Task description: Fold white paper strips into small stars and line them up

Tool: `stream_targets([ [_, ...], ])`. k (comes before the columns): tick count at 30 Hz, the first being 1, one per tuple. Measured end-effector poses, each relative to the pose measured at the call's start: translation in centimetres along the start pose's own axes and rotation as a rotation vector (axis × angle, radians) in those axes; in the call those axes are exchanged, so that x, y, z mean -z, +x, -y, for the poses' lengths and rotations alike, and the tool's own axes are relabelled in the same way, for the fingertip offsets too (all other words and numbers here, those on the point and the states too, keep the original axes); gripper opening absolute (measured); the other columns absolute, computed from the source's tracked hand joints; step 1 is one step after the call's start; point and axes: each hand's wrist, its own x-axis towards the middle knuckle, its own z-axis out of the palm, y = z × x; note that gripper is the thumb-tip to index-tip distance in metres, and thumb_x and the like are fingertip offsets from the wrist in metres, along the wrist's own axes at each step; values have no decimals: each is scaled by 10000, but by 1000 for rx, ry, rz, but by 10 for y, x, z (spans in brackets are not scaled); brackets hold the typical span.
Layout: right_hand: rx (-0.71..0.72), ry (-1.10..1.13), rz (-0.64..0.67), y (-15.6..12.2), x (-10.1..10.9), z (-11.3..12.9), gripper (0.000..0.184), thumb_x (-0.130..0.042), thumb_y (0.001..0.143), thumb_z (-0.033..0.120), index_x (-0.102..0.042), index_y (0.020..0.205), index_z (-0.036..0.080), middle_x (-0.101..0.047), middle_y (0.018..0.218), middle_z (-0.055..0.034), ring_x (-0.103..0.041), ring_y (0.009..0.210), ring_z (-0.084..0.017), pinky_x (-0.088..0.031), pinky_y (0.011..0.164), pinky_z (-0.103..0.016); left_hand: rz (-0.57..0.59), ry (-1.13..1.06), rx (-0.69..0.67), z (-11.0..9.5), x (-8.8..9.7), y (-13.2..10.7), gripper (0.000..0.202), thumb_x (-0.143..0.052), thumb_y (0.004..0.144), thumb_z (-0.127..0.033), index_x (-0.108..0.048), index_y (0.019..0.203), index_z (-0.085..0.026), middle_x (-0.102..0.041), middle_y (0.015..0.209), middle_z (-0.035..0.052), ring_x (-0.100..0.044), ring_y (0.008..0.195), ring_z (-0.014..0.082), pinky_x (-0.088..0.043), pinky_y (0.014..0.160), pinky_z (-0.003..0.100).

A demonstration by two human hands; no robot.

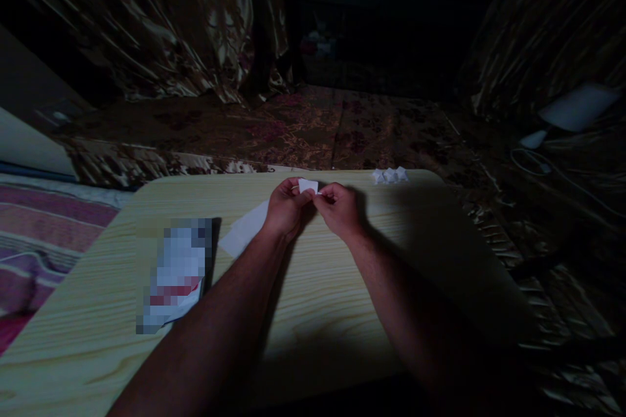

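Observation:
Between my two hands, above the far part of the wooden table (323,313), is a small folded piece of white paper (308,187). My left hand (287,207) pinches it from the left, with the thumb across its lower edge. At its right edge the fingertips of my right hand (338,207) are pressed together on the paper. A flat white paper sheet (242,231) lies on the table, partly under my left hand. To the right, near the far edge, several small folded white paper pieces (390,175) sit in a row.
A blurred-out item (180,267), perhaps a booklet or packet, lies left of my left forearm. Beyond the table stand a brocade-covered ledge (293,124) and dark curtains (210,19). A white lamp (580,107) with a cord is at the right. Striped bedding (44,228) is at the left.

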Motion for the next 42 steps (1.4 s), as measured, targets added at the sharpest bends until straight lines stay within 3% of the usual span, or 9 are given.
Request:
stream_targets([
  [11, -25, 108, 26, 4, 0, -10, 183, -645, 696, 349, -591, 700, 175, -606, 626, 9, -530, 567, -116, -406, 532, -227, 45, -9, -55, 1, 3, 2, 348, -830, 573, -111, -595, 826, -158, -657, 704, -22, -596, 635, 78, -481, 672, 221],
  [24, -34, 90, 24, 3, -2, -10, 159, -630, 692, 331, -591, 708, 177, -607, 621, 7, -533, 570, -120, -413, 540, -230, -24, 24, -48, 0, 1, 0, 439, -839, 526, -145, -580, 878, -177, -685, 723, -13, -618, 620, 104, -488, 643, 249],
  [42, -11, 22, 4, 0, -2, -8, 146, -611, 704, 316, -590, 688, 173, -568, 587, 23, -498, 546, -114, -389, 525, -231, -50, 98, -119, 4, -1, -2, 357, -787, 558, -139, -572, 842, -165, -643, 680, -34, -556, 574, 82, -427, 613, 218],
])
